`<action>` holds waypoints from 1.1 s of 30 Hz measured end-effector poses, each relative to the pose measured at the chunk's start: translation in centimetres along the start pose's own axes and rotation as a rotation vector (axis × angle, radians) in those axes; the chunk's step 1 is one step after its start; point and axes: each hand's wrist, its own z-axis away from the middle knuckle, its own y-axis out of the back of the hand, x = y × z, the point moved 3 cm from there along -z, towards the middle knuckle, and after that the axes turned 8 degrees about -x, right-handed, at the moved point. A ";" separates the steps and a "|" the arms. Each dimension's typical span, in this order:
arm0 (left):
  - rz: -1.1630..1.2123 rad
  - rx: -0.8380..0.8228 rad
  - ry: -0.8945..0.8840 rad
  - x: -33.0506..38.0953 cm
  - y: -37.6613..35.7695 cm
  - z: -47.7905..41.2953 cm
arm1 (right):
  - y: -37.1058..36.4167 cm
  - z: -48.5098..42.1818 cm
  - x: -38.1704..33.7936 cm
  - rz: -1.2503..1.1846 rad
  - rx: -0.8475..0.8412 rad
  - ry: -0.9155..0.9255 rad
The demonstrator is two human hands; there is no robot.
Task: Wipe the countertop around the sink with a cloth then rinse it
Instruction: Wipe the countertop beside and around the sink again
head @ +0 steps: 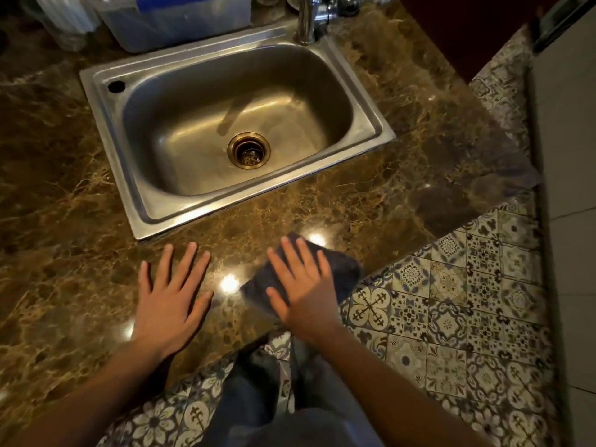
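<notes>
A steel sink [106,137] with a brass drain [248,150] is set into a brown marbled countertop [51,195]. A chrome tap [308,17] stands at the sink's back right corner. A dark grey cloth [343,269] lies on the counter's front edge, in front of the sink. My right hand [301,291] presses flat on the cloth with fingers spread. My left hand [169,295] rests flat on the bare counter to the left of the cloth, fingers apart, holding nothing.
A clear plastic container [174,24] with a blue label stands behind the sink, with a clear jar [64,24] to its left. The counter ends at the right over a patterned tile floor [451,317]. My legs are below the front edge.
</notes>
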 end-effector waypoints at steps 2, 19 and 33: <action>-0.011 -0.007 0.014 0.2 0.0 0.0 | 1.2 -1.2 4.1 0.060 -0.022 -0.086; 0.072 -0.014 -0.092 11.9 3.2 -9.1 | 3.7 -4.7 9.9 0.071 0.010 -0.196; -0.027 0.008 -0.175 26.0 3.6 -19.8 | 10.3 -4.3 36.5 -0.004 0.087 -0.617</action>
